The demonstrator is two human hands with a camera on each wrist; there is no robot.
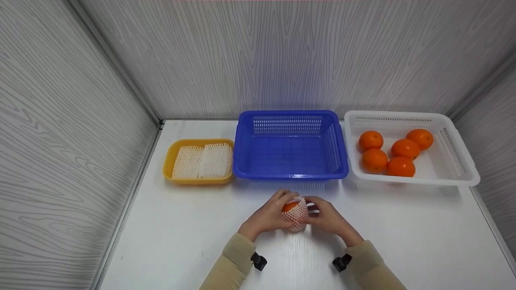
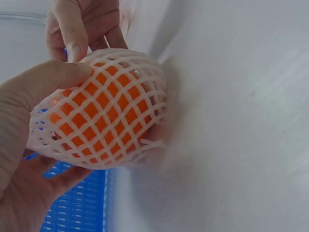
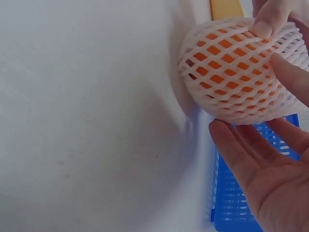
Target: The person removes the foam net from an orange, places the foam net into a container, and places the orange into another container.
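Note:
An orange (image 1: 289, 206) sits inside a white foam net sleeve (image 1: 297, 216) at the middle front of the table, with its top bare in the head view. My left hand (image 1: 268, 215) holds it from the left, the thumb (image 2: 72, 75) pressed on the mesh. From the other side my right hand (image 1: 327, 219) grips the sleeve, its thumb (image 3: 289, 77) on the net and its fingers (image 3: 236, 154) curved beneath. In both wrist views the mesh is stretched round the fruit, and its closed-looking end is near the white tabletop.
Behind the hands stands a blue basket (image 1: 290, 176). A white basket (image 1: 447, 181) with several oranges (image 1: 375, 160) is to its right. On the left, a yellow tray (image 1: 197, 181) holds flat foam nets (image 1: 215, 161). Wood-grain panels (image 1: 282, 60) wall the table at back and sides.

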